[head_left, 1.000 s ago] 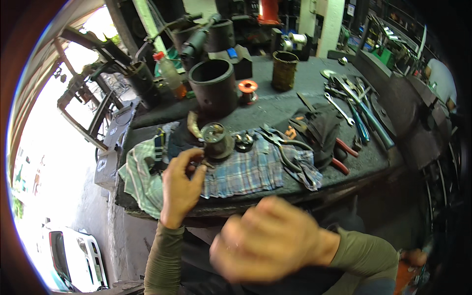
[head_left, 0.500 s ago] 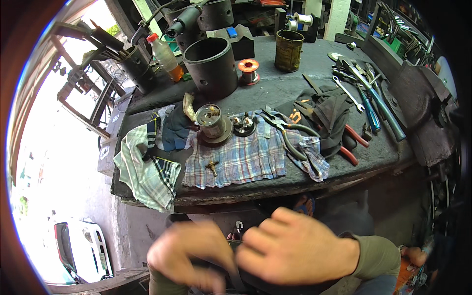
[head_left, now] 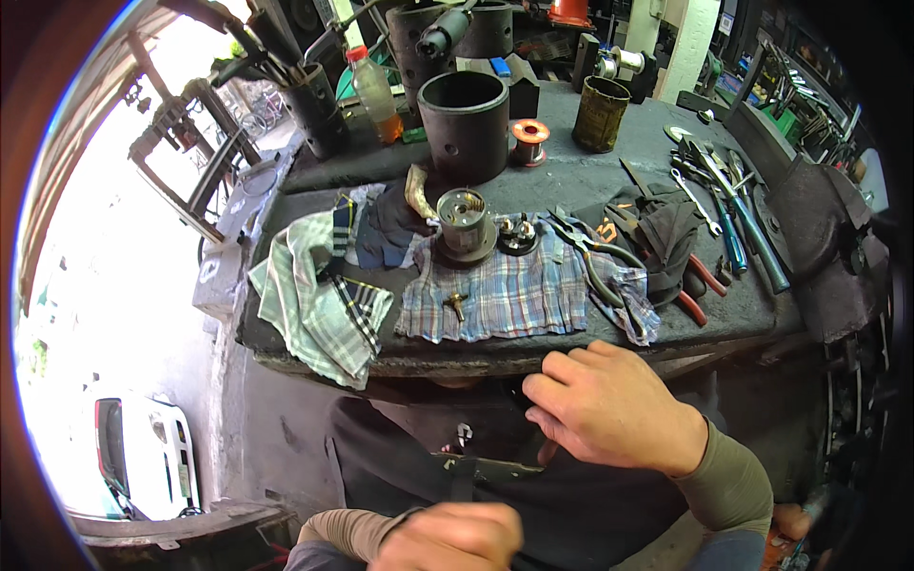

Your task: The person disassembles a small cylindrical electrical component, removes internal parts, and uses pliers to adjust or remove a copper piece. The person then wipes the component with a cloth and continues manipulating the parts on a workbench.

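My right hand point(head_left: 617, 404) hovers just off the bench's front edge, its fingers curled inward; what they hold, if anything, is hidden. Low over my lap is my left hand point(head_left: 452, 538), blurred and partly cut off by the lower edge, its fingers indistinct. Neither hand touches the parts on the bench. On a blue plaid cloth point(head_left: 519, 303) stand a metal cylinder point(head_left: 464, 224) with a flanged base and a round black part point(head_left: 518, 235) with shiny metal pieces on top. A small brass-coloured fitting point(head_left: 456, 304) lies near the cloth's left side.
Pliers point(head_left: 592, 257) with dark handles lie across the cloth's right side. Wrenches and a hammer-like tool point(head_left: 752, 228) are farther right. Behind stand a large black pipe section point(head_left: 464, 128), a solder spool point(head_left: 529, 143), a rusty can point(head_left: 601, 116) and a bottle point(head_left: 374, 95).
My hands have moved apart: the right went up toward the bench edge, the left down toward the lower edge. The view has shifted, so the bench things appear farther right.
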`<state>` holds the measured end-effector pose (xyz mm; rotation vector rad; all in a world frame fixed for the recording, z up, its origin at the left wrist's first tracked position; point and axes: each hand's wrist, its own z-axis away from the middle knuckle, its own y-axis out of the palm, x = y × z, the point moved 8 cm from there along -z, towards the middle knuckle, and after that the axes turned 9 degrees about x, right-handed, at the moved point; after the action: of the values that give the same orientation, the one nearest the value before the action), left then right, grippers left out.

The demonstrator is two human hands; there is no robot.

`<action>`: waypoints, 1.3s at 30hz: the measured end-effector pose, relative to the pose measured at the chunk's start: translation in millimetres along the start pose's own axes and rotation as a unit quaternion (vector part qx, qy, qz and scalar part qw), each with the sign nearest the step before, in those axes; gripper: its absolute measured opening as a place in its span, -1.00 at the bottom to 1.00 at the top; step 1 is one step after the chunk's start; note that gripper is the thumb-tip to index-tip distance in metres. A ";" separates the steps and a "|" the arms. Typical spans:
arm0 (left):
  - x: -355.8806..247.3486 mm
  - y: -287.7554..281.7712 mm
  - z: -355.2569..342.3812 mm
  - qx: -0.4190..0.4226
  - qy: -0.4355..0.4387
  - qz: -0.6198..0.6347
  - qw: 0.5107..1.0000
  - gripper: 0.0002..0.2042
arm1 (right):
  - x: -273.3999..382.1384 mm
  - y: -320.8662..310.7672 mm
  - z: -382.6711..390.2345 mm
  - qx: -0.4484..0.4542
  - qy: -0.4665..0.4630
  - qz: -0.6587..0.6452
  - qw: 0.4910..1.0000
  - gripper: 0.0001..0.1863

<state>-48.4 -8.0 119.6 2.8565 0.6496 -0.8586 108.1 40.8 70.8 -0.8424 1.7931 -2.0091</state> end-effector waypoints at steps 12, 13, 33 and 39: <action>-6.2 16.1 -13.0 -0.081 0.068 0.131 0.986 -0.61 | -14.7 6.3 1.4 0.001 0.063 -0.031 0.998 -0.77; 5.1 14.4 -15.7 -0.004 0.035 0.129 0.991 -0.60 | -18.6 2.1 5.6 -0.011 0.081 -0.037 0.996 -0.77; 108.6 -139.1 26.0 -0.069 -0.383 -0.555 0.736 -0.73 | -138.0 -2.8 0.0 -0.150 0.250 0.080 0.953 -0.64; 106.4 -130.1 35.0 -0.149 -0.342 -0.458 0.806 -0.68 | -131.0 -11.6 -4.2 -0.132 0.285 0.126 0.941 -0.68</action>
<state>-41.1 142.3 37.1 1.6184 1.8322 -1.5644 208.9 123.7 53.9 -0.0581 2.3736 -1.9928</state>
